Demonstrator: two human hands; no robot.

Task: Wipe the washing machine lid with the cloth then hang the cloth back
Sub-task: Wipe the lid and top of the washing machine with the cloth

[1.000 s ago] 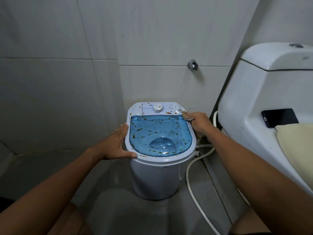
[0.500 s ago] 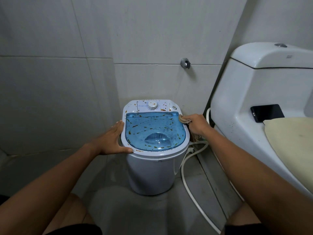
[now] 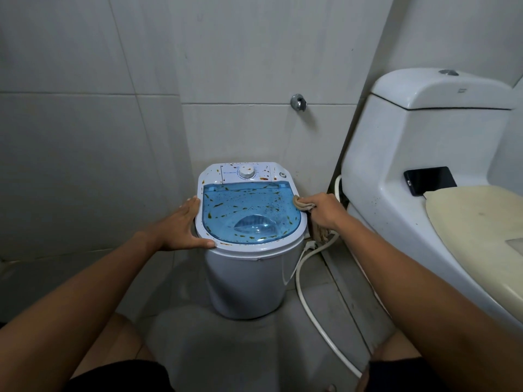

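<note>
Two hands are at the machine. The left hand [image 3: 181, 226] lies with fingers straight and together along the left rim of the washing machine [image 3: 249, 278], thumb hooked under the front edge — a brace, not a grasp. The right hand [image 3: 324, 209] has its fingers curled tight round the cloth [image 3: 301, 204], a small tan wad whose free end pokes out toward the lid; the rest of it appears to trail down below the fist, though that part is dim.

The cloth touches the right edge of the blue lid [image 3: 249, 213], roughly midway along that side. The lid is translucent and spattered all over with orange-brown flecks, and the white control panel [image 3: 246, 173] behind it carries the same marks. Almost no area reads as clean, so in my judgement wiping has barely started.

The governing relation: the whole soiled surface lies to the left of the cloth-bearing fingers, and the lid's longer run goes from the panel toward the person. The right hand is the one placed to work; a stroke leftward across the lid, toward the bracing hand, looks the natural next pass.

Nearby: a toilet [image 3: 410, 154] to the right with a dark phone [image 3: 430, 180] on its ledge, and a white hose [image 3: 308, 304] on the floor. No hanging place is in view.
</note>
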